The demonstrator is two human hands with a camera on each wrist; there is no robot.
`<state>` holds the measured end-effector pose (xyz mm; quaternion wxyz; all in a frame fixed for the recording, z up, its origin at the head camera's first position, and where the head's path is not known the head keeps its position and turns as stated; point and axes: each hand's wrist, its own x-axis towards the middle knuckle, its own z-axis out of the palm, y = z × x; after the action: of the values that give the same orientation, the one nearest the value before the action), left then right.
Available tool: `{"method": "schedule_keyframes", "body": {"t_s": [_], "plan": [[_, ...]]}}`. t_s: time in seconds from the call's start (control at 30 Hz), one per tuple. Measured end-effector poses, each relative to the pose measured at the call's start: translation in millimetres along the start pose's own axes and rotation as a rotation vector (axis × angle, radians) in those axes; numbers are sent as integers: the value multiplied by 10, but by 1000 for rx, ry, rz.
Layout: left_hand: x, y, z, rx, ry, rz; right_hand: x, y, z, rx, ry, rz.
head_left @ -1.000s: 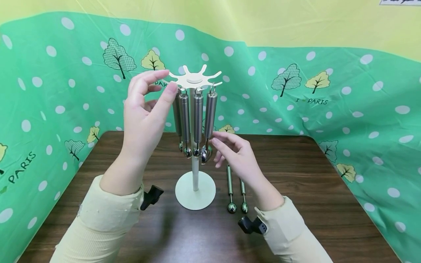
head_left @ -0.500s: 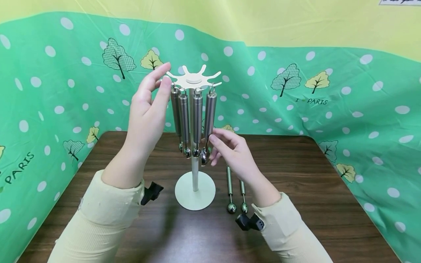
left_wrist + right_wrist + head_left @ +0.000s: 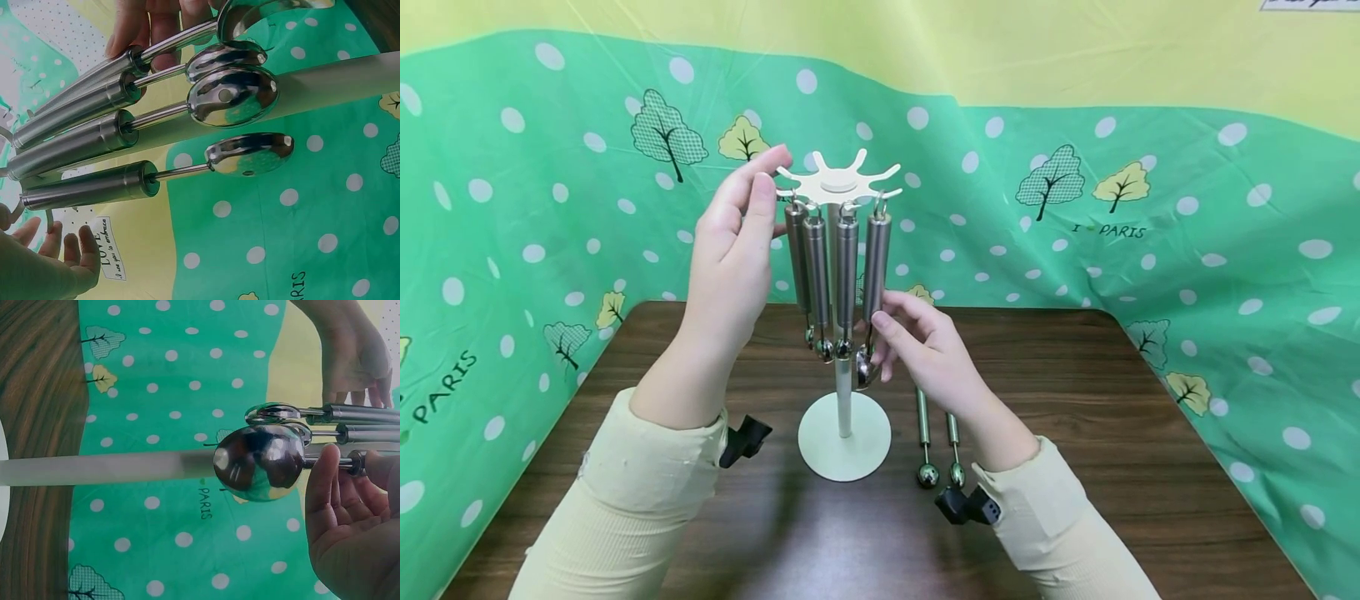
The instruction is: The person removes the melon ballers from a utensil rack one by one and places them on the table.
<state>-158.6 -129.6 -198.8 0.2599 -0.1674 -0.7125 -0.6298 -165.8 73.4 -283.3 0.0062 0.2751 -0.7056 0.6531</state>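
A white stand [image 3: 846, 450] carries a top disc [image 3: 838, 179] with radiating hook arms. Several steel melon ballers hang from it by handle loops, bowls down. My left hand [image 3: 726, 258] is at the disc's left side, thumb and forefinger about one hook arm; the exact contact is small. With thumb and fingertips my right hand [image 3: 928, 350] pinches the rightmost melon baller [image 3: 876, 258] low, near its neck. In the right wrist view its round bowl [image 3: 259, 462] hides part of the others. The left wrist view shows another hanging baller [image 3: 90, 186] nearest the left hand.
Two more melon ballers [image 3: 928, 473] lie on the dark wood table [image 3: 1075, 467], right of the stand's base, partly behind the right forearm. A green and yellow printed cloth [image 3: 1187, 192] hangs behind the table.
My left hand has moved in closer to the disc's left arm. The right fingers have come onto the rightmost melon baller, whose bowl has swung slightly. The leftmost hanging baller has shifted left.
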Motion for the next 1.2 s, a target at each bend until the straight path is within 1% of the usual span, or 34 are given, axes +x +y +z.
{"method": "schedule_keyframes", "body": {"t_s": [0.23,0.5,0.8,0.97,1.2], "plan": [[11,-14,-12,3,18,16,-14,18,-10,3,29,-40],[1,-18,-16,24,45,30,-60,-18,-27,25,72,-81],[-12,-15,-11,13,64,32,-122,-33,-73,32,117,-89],[-19,-10,-14,12,72,32,-156,-54,-102,32,163,-92],[-28,-5,-16,15,73,27,-194,-13,-148,36,235,-53]]}}
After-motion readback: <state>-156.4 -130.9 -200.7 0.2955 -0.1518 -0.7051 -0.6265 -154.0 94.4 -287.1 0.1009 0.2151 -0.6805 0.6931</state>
